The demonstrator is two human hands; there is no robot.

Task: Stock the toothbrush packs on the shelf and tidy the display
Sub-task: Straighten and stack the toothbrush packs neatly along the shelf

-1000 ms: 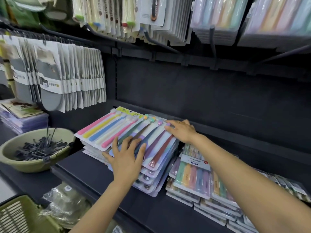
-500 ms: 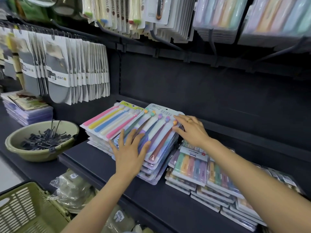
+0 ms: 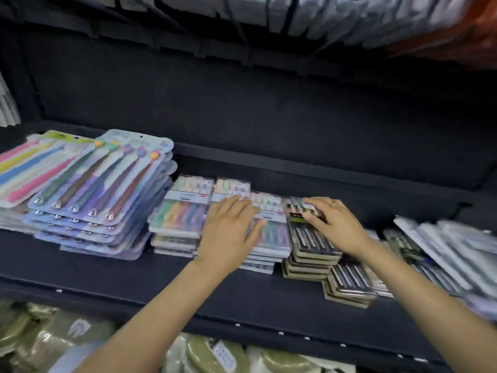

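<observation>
Left hand: your left hand point(image 3: 231, 232) lies flat, fingers straight and spread, pressing on the top of a stack of pastel toothbrush packs point(image 3: 269, 232) in the middle of the shelf point(image 3: 134, 267); it grasps nothing.
Right hand: your right hand point(image 3: 333, 224), ring on one finger, rests on the neighbouring stack of dark toothbrush packs point(image 3: 309, 243); the fingers bend over the far end of the top pack, but the blur keeps you from telling whether they grip it.
Pastel stacks: two more stacks of the same pastel packs point(image 3: 180, 211) sit just left of your left hand, touching side by side.
Large packs: a tall, fanned pile of long-handled brush packs point(image 3: 99, 184) stands at the shelf's left end.
Right end: another dark stack point(image 3: 349, 286) sits nearer the front edge, with grey packs point(image 3: 443, 251) lying slanted beside it.
Below: greenish bagged goods point(image 3: 209, 356) show under the shelf.
</observation>
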